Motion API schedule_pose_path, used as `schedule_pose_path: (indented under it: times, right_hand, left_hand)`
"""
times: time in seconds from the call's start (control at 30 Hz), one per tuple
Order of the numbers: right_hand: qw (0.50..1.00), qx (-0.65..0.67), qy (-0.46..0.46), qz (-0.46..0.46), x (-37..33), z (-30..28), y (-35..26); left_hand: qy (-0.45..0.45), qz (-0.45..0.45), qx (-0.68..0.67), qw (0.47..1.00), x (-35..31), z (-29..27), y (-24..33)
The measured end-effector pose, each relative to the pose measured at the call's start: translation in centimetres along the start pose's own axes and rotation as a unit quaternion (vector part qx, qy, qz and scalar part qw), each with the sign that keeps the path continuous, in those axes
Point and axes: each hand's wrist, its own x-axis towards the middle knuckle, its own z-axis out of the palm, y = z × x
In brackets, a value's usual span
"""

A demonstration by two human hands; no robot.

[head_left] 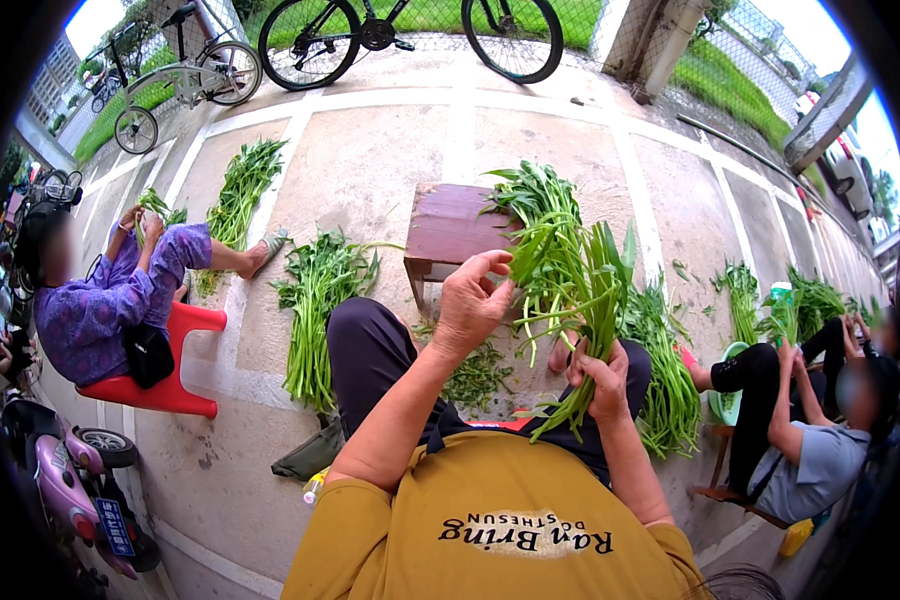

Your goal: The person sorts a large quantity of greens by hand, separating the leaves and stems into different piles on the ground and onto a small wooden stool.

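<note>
My right hand [602,382] is closed around the lower stems of a bunch of water spinach [602,290], held upright over my lap with its leaves pointing away from me. To the left of these leaves is my left hand [476,302], fingers bent in a pinch near the leaf edges; whatever may be between the fingertips is too small to make out. Beyond the bunch, more water spinach [538,192] lies over the right side of a low reddish-brown wooden stool [452,222]. Loose trimmings [478,378] are scattered on the ground between my feet.
Piles of greens lie left [320,310] and right [670,400] of my legs. A person on a red plastic stool [188,345] sits left; another person [815,450] sits right beside a green basin [728,400]. Bicycles [377,35] stand by the fence, a pink scooter [65,480] lower left.
</note>
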Motion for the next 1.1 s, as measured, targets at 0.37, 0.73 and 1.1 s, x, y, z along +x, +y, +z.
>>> schedule_pose_path:
  times: [0.37,0.73,1.1]
  right_hand:
    - [1.0,-0.007,-0.005,0.0,0.2,0.0,0.1]
    - [1.0,-0.005,-0.007,0.002,0.4,-0.6,0.8]
    - [1.0,-0.005,-0.001,0.0,0.3,-1.5,0.9]
  left_hand:
    - [0.032,0.005,-0.005,0.999,0.5,1.2,-0.9]
    - [0.021,0.033,0.017,0.999,0.5,1.1,-0.9]
    - [0.103,0.092,0.091,0.986,2.1,-0.7,-1.5]
